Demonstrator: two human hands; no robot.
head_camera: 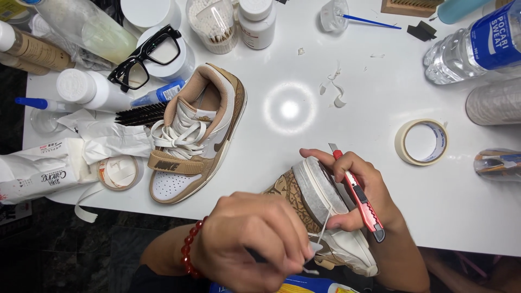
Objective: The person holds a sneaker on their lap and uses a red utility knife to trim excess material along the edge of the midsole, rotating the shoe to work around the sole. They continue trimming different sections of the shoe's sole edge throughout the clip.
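The masked shoe [317, 209] lies at the near counter [304, 92] edge, its long axis running far-left to near-right. The left hand [249, 239], nearer, pinches a thin tape strip [323, 230] peeling off the sole. The right hand [361, 198] wraps the shoe's right side, grip pressed around a red knife [361, 198].

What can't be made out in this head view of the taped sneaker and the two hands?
- Held sneaker: upper and toe hidden by the left hand and right hand.
- Utility knife: blade tip too small to judge.
- Tape strip: the left-hand end is hidden by the left fingers.
- Water bottle: cut off by the right edge.
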